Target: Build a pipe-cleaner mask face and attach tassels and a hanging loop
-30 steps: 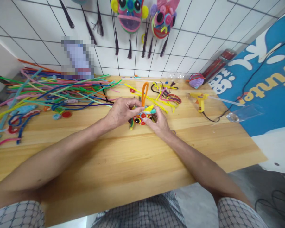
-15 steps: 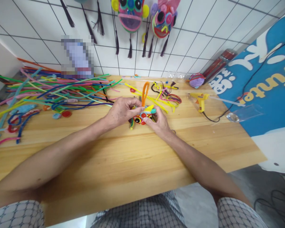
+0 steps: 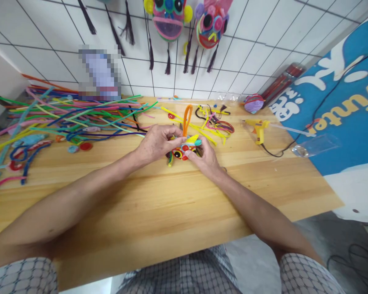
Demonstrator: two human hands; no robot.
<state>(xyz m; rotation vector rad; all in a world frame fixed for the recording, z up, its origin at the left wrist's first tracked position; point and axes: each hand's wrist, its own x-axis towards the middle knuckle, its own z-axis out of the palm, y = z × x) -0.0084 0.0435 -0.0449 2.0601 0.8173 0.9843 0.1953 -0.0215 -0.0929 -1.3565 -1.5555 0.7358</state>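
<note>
Between my hands, just above the wooden table (image 3: 159, 220), is a small pipe-cleaner mask (image 3: 185, 153) with black-and-yellow eyes, red round pieces and a yellow ear-like piece. An orange pipe-cleaner loop (image 3: 188, 119) stands up from its top. My left hand (image 3: 159, 143) pinches the mask's upper left side, thumb near the base of the loop. My right hand (image 3: 205, 158) grips the right side, with its thumb on the front by the red pieces. The fingers behind the mask are hidden.
Many coloured pipe cleaners (image 3: 79, 114) are heaped at the left. Loose yellow strips (image 3: 199, 132) lie behind my hands. A yellow glue gun (image 3: 258, 130) with a black cord lies right, near a purple yarn ball (image 3: 254, 103). Finished masks (image 3: 168, 20) hang on the tiled wall.
</note>
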